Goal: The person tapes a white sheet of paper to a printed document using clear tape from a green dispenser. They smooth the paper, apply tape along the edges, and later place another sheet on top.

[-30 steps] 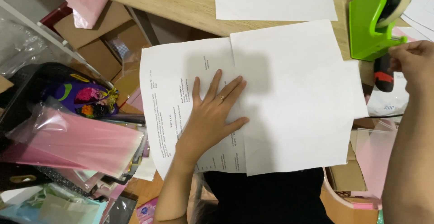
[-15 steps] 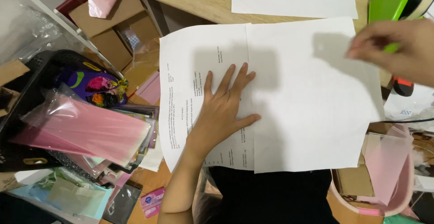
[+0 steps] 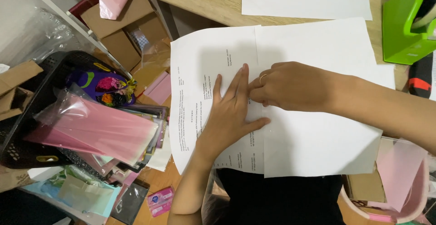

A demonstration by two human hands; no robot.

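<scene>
The wooden worktop (image 3: 218,0) is overhung at its near edge by two overlapping sheets. The blank sheet (image 3: 318,129) lies across the printed sheet (image 3: 200,70), both with long axes running away from the person. The right hand (image 3: 293,86) has been brought in from the green tape dispenser (image 3: 404,29) and is now pinching at the overlap seam, so joining appears underway. The left hand (image 3: 231,116) is pressed flat, fingers spread, grasping nothing.

Wooden table (image 3: 218,0) bearing white paper sheets (image 3: 313,138), green tape dispenser (image 3: 404,29)
</scene>
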